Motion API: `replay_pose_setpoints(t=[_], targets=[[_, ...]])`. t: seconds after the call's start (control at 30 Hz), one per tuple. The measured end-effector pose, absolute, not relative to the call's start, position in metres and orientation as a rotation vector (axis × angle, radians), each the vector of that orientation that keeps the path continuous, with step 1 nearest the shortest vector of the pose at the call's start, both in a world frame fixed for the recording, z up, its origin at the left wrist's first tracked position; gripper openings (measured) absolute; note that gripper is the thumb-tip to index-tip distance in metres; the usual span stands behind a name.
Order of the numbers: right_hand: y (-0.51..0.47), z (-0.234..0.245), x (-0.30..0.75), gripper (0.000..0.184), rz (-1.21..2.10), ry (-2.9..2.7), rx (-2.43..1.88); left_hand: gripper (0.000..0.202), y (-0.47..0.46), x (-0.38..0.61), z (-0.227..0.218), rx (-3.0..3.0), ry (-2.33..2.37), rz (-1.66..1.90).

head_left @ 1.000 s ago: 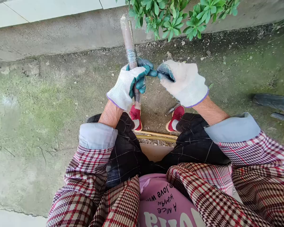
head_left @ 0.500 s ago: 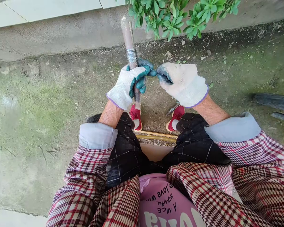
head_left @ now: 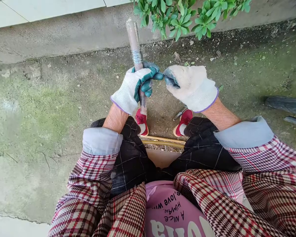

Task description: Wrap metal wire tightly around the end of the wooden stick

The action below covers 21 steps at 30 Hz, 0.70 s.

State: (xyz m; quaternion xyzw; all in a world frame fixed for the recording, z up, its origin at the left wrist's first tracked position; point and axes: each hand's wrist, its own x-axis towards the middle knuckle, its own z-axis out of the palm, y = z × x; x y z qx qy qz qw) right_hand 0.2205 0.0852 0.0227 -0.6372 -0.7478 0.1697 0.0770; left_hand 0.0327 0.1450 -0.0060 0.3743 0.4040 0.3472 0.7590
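Upright, between the shoes, a stiff rusty rod (head_left: 134, 38) is gripped by the left hand (head_left: 132, 89) below its wire coil (head_left: 137, 56). Thin springy wire (head_left: 153, 67), likely slippery, is pinched by the right hand (head_left: 191, 86); best held near the coil.

Outdoors in soft daylight: mossy, damp concrete ground (head_left: 34, 108), a raised concrete curb (head_left: 64, 33) beyond it, pale tiles (head_left: 39, 10) behind, leafy green plant (head_left: 185, 16) overhanging.

The ground (head_left: 39, 108) is mossy, stained concrete with a strip of bare soil (head_left: 212, 56) along its far edge. Small pebbles and twigs lie scattered on it, and a dark object (head_left: 286, 106) rests at the right.
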Motion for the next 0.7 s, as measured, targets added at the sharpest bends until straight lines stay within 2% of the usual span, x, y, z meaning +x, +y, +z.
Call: replay_pose_setpoints(t=[0.2,0.4,0.53,0.7], targets=[[0.084,0.02,0.223,0.022,0.574,-2.157,-1.892,0.006,0.141,0.034,0.006,0.759,0.904,0.746],[0.084,0.024,0.222,0.022,0.618,-2.116,-1.905,0.006,0.142,0.036,-0.006,0.831,0.819,0.873],[0.083,0.025,0.221,0.015,0.701,-1.99,-1.868,0.012,0.141,0.039,-0.012,0.872,0.769,0.933],[0.082,0.019,0.219,0.015,0.635,-1.921,-1.793,0.006,0.136,0.04,-0.008,0.883,0.746,0.897]])
